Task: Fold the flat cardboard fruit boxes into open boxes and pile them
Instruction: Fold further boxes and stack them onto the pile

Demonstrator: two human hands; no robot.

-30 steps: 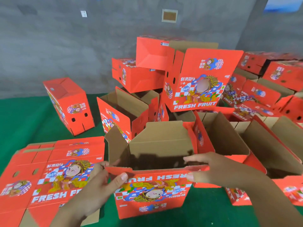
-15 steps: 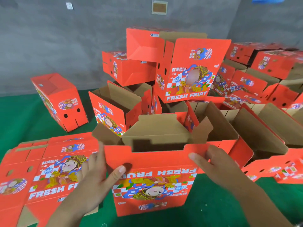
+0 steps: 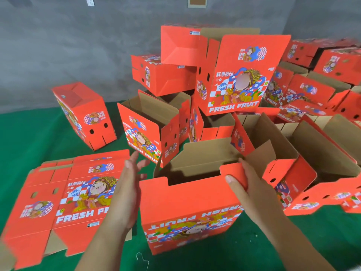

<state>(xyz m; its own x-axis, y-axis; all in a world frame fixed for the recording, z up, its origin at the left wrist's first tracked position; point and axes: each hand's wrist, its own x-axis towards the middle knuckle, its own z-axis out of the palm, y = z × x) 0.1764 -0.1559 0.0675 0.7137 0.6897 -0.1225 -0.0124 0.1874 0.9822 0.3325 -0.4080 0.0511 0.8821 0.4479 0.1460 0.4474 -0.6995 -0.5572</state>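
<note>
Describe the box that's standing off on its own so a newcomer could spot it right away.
Start at the big pile of red boxes by the grey wall, then look left across the green mat. The lone folded box stands tilted there, touching no other box.

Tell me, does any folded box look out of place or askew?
Yes: one folded box stands apart at the left on the green mat, tipped over with its closed base up, while the pile itself is jumbled and tilted.

Both forearms are bare to the frame's edge, with no sleeves, gloves or jewellery visible.
</note>
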